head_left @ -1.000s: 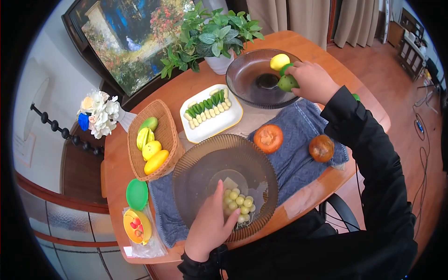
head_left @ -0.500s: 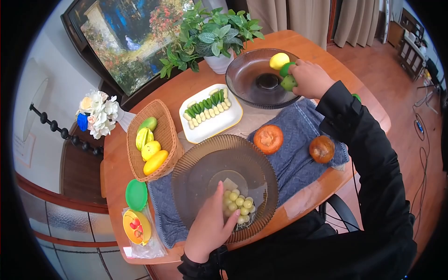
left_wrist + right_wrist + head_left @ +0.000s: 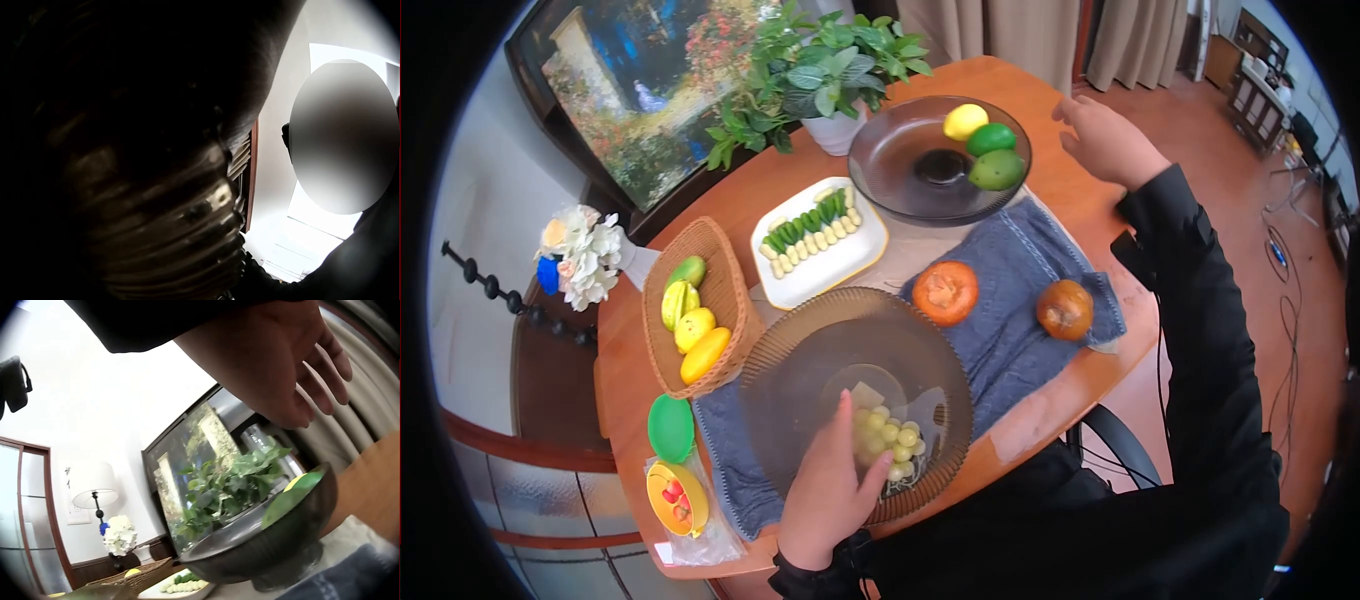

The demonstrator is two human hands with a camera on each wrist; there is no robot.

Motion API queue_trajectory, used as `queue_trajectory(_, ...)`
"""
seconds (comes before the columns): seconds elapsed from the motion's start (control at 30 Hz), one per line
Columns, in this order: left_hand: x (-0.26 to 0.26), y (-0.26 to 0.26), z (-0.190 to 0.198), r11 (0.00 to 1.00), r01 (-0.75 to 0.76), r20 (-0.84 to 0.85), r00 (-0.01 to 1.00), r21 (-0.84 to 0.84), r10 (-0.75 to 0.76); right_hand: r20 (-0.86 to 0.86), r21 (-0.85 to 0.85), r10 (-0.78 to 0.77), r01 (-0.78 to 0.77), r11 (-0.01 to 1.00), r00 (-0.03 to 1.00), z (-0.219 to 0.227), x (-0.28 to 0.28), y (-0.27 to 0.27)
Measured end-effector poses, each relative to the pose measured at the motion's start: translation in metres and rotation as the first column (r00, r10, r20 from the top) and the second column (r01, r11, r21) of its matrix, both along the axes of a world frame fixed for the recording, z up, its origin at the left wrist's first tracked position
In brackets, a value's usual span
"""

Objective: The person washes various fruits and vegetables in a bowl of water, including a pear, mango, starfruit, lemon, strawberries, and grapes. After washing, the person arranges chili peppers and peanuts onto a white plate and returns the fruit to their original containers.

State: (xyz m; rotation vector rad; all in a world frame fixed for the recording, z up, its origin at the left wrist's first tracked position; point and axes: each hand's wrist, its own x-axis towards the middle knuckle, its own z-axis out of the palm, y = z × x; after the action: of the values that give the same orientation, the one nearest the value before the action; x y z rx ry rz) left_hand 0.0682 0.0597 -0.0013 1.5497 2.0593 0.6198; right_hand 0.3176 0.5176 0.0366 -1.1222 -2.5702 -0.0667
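Observation:
My left hand (image 3: 825,495) holds the near left rim of a large ribbed glass bowl (image 3: 795,365), thumb and a finger showing on the inner side. Green grapes (image 3: 890,436) lie in that bowl beside the thumb. In the left wrist view, dark ribbed glass (image 3: 181,244) fills much of the picture. My right hand (image 3: 1112,140) hangs empty, fingers apart, to the right of a dark footed bowl (image 3: 890,185). This bowl holds a yellow lemon (image 3: 966,122) and two green fruits, one (image 3: 991,139) above the other (image 3: 996,170). The right wrist view shows the hand (image 3: 275,369) above the bowl (image 3: 250,553).
A white tray (image 3: 778,287) of green and pale pieces stands mid-table. Left are a wicker basket (image 3: 735,300) of fruit, a green lid (image 3: 671,427) and a yellow bowl (image 3: 662,505). Two round fruits (image 3: 945,293) (image 3: 1065,309) sit on a blue towel (image 3: 1020,245). Behind stands a plant (image 3: 825,75).
My right hand has let go of the green fruit and moved right, away from the footed bowl. The left hand keeps its place on the large bowl. The head view has shifted a little.

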Motion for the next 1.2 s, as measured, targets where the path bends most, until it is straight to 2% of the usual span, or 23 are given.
queue_trajectory(0.03,0.0,0.0,0.001,1.0,0.018,0.012,1.0,-0.002,-0.018,0.021,-0.033,-0.06,0.061,0.998,0.998,-0.003,0.013,0.015)
queue_trajectory(0.1,-0.001,0.0,0.004,0.993,-0.027,0.05,0.998,-0.113,0.033,0.06,-0.027,-0.068,0.07,0.997,0.996,-0.017,0.041,0.045)
queue_trajectory(0.17,-0.001,0.0,0.003,0.993,-0.02,0.066,0.997,-0.12,0.028,0.215,-0.199,-0.205,0.248,0.948,0.955,-0.026,0.06,0.054)
queue_trajectory(0.2,-0.001,-0.001,0.002,0.995,-0.025,0.062,0.998,-0.102,0.031,0.218,-0.194,-0.216,0.259,0.946,0.952,-0.034,0.07,0.058)
queue_trajectory(0.27,-0.001,0.0,0.001,0.996,-0.015,0.065,0.998,-0.083,0.021,0.37,-0.242,-0.227,0.329,0.913,0.901,-0.052,0.09,0.064)
queue_trajectory(0.37,0.001,0.001,0.005,0.992,-0.045,0.055,0.997,-0.119,0.052,0.441,-0.316,-0.259,0.418,0.852,0.86,-0.067,0.104,0.063)
queue_trajectory(0.43,0.001,0.002,0.006,0.991,-0.047,0.069,0.996,-0.125,0.056,0.426,-0.345,-0.277,0.437,0.831,0.862,-0.075,0.112,0.058)
queue_trajectory(0.5,0.0,0.001,0.005,0.993,-0.035,0.061,0.997,-0.114,0.042,0.527,-0.316,-0.152,0.359,0.878,0.836,-0.079,0.119,0.051)
queue_trajectory(0.63,-0.002,0.001,0.004,0.994,-0.031,0.07,0.997,-0.105,0.038,0.577,-0.258,-0.092,0.288,0.922,0.812,-0.069,0.106,0.042)
queue_trajectory(0.7,-0.001,0.001,0.004,0.994,-0.032,0.064,0.997,-0.102,0.039,0.281,-0.19,-0.08,0.137,0.972,0.957,-0.05,0.09,0.018)
queue_trajectory(0.77,-0.003,0.001,0.003,0.994,-0.03,0.058,0.998,-0.102,0.036,0.071,-0.127,0.023,-0.014,0.992,0.997,-0.014,0.062,-0.026)
queue_trajectory(0.83,-0.002,-0.001,0.001,0.997,-0.02,0.063,0.998,-0.068,0.025,-0.017,-0.09,0.084,-0.085,0.992,0.996,0.022,0.033,-0.081)
queue_trajectory(0.9,-0.001,-0.001,0.003,0.996,-0.039,0.054,0.998,-0.081,0.044,-0.148,-0.121,0.244,-0.263,0.957,0.958,0.039,0.007,-0.13)
queue_trajectory(0.93,0.0,-0.001,0.004,0.995,-0.041,0.043,0.998,-0.088,0.045,-0.256,-0.129,0.369,-0.41,0.903,0.893,0.034,-0.007,-0.15)
queue_trajectory(0.97,0.0,-0.002,0.003,0.995,-0.051,0.043,0.998,-0.088,0.055,-0.362,-0.12,0.474,-0.545,0.83,0.803,0.026,-0.02,-0.167)
queue_trajectory(1.03,-0.001,-0.002,-0.001,0.997,-0.041,0.024,0.999,-0.059,0.043,-0.386,-0.135,0.653,-0.74,0.659,0.652,0.009,-0.047,-0.197)
queue_trajectory(1.1,-0.002,-0.002,-0.004,0.998,-0.043,0.017,0.999,-0.046,0.044,-0.361,-0.188,0.729,-0.811,0.555,0.582,-0.009,-0.066,-0.222)
queue_trajectory(1.13,-0.002,-0.002,-0.004,0.999,-0.035,0.008,0.999,-0.039,0.035,-0.359,-0.192,0.736,-0.817,0.544,0.574,-0.018,-0.074,-0.231)
queue_trajectory(1.2,-0.001,-0.001,-0.002,0.998,-0.047,0.014,0.999,-0.041,0.047,-0.212,-0.266,0.728,-0.756,0.599,0.651,-0.034,-0.086,-0.244)
